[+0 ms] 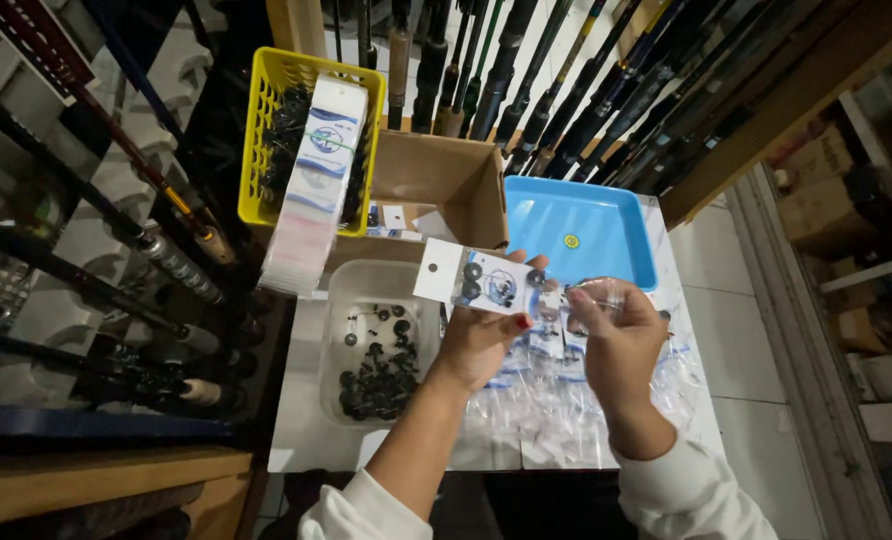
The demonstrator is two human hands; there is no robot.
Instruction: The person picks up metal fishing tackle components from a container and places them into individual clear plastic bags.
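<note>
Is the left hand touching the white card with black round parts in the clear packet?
Touching. The head view shows the left hand holding the white card with black round parts, its fingers wrapped around the lower edge.

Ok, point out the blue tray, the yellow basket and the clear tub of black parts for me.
blue tray (pixel 606 215): head view, on its bare floor.
yellow basket (pixel 261 140): head view, on its left wall.
clear tub (pixel 351 285): head view, on a bare part of its floor near the upper left corner.
</note>
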